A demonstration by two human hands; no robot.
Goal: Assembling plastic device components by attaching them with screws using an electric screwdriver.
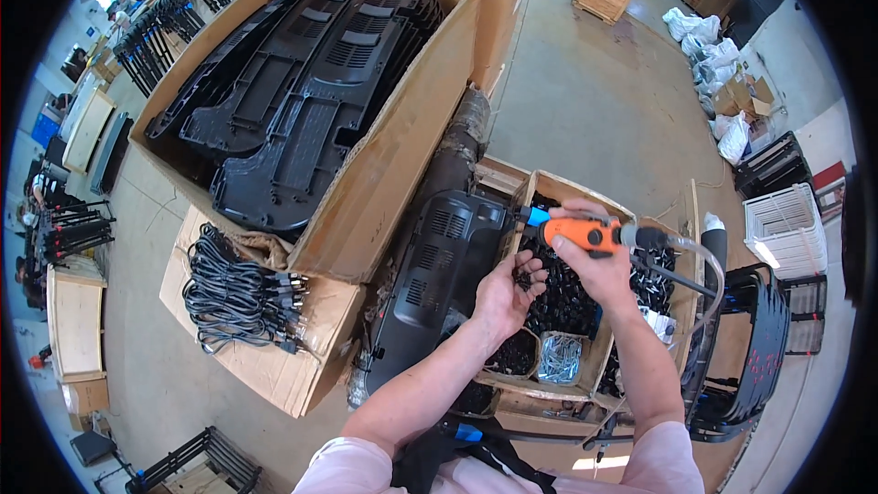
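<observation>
My right hand (594,256) grips an orange power screwdriver (578,234) with a blue nose; a clear hose curves away from its rear end. The nose points left toward a black plastic cover (430,261) with vent slots, which lies on a long wrapped support. Over a wooden parts box (594,368), my left hand (508,297) is turned partly palm up with its fingers curled in. Whatever sits in those fingers is too small and dark to name. Small black parts (558,306) fill the compartment beneath, and silver screws (560,357) lie in a small container nearby.
At the left stands a large cardboard box (384,201) of stacked black plastic covers (320,82). Bundled black cables (240,297) rest on cardboard in front of it. Black tubular frames (754,348) and a white crate (785,229) stand at the right, white sacks (718,55) farther back.
</observation>
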